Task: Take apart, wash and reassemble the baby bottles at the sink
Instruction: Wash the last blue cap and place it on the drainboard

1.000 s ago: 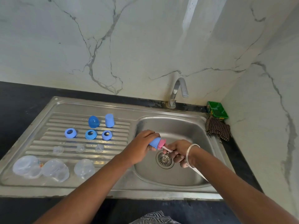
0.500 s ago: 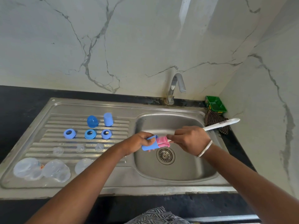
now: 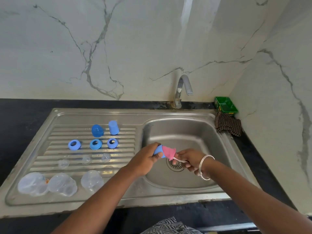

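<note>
Item: small blue plastic bottle cap [image 3: 158, 151] with pink sponge brush head [image 3: 168, 152] pushed into it, held over the steel sink basin [image 3: 194, 132].

I see the left hand [image 3: 145, 159] curled around the cap above the basin's left side; the right hand [image 3: 190, 160] pinches the brush's white handle [image 3: 179, 160] just beside the drain [image 3: 175, 164]. On the ribbed steel drainboard [image 3: 42, 149], well apart from the hands, lie two more blue caps [image 3: 114, 127], three blue screw rings [image 3: 95, 144], three clear teats [image 3: 86, 159] and three clear bottle bodies [image 3: 92, 180] near the front edge. The basin floor around the drain lies bare; the bent metal tap [image 3: 183, 88] stands behind, a checked cloth [image 3: 228, 124] at the right rim.
</note>
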`<state>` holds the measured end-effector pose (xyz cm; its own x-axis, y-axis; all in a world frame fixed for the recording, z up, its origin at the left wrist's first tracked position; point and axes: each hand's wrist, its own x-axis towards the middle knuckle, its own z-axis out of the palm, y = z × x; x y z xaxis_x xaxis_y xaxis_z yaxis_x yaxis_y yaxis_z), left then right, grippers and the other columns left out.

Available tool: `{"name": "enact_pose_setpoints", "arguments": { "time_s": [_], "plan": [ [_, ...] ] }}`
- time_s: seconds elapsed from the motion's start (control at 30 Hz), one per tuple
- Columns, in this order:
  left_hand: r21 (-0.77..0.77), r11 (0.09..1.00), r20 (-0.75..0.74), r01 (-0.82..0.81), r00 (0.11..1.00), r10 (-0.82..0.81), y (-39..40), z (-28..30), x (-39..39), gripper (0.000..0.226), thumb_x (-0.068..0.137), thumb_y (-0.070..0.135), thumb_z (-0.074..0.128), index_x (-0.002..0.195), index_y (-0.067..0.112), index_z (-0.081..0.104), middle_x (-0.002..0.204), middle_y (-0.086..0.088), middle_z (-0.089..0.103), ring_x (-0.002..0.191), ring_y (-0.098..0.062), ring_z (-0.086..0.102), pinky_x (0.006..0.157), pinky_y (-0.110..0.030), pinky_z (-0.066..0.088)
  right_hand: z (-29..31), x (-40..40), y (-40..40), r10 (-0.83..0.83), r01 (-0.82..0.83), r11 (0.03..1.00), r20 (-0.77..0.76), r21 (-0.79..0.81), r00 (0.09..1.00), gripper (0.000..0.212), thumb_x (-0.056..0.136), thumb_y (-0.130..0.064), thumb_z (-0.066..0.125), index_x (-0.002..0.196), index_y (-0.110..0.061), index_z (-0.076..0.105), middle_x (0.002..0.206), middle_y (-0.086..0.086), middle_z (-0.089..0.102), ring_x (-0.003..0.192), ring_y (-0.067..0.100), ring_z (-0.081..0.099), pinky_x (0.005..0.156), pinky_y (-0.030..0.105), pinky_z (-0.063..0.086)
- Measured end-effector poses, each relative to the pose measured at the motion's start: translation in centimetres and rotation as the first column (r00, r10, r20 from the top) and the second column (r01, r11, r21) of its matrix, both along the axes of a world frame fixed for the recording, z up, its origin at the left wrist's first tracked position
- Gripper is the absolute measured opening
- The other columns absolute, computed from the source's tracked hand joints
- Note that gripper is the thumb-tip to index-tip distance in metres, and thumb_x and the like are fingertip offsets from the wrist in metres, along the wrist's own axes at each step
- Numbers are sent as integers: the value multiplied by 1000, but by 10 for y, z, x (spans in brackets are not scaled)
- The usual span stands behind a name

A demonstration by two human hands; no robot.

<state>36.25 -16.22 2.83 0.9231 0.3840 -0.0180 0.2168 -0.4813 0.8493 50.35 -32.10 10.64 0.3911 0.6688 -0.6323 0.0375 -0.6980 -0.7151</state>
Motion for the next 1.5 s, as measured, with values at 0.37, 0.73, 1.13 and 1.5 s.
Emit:
{"name": "enact_pose_setpoints", "arguments": {
  "time_s": [0.37,0.73,1.13,1.5],
  "plan": [
    [-793,495,-153,-354,903,401,-25,13,33,13,102,27,52,103,14,54,79,-10,58,55,-14,56,57,-31,58,-29,33,-23,-63,-19,981,409,193,910,9,95,-27,58,87,-22,60,51,-5,58,39,10,46,48,26,40],
    [-942,-21,-281,-335,754,594,-56,23,90,33,104,34,43,109,6,62,87,-9,72,74,-19,69,55,-28,59,-27,41,-11,19,-183,964,641,191,767,65,91,-46,51,139,-68,13,82,-1,69,83,26,66,77,33,52],
    [-962,29,-178,-272,702,690,-87,42,130,36,99,36,50,120,14,69,111,-4,72,99,-19,65,100,-35,46,-40,45,-13,-120,-212,900,683,382,721,54,91,-40,42,142,-45,27,121,-9,54,89,26,64,69,40,54],
    [-956,-39,-221,-291,626,747,-105,46,139,46,106,39,37,101,0,60,78,-14,73,72,-25,66,54,-28,58,-37,70,-36,-161,-94,942,680,323,716,27,97,-42,43,123,-33,44,110,-2,64,95,30,62,68,34,43]
  ]
}}
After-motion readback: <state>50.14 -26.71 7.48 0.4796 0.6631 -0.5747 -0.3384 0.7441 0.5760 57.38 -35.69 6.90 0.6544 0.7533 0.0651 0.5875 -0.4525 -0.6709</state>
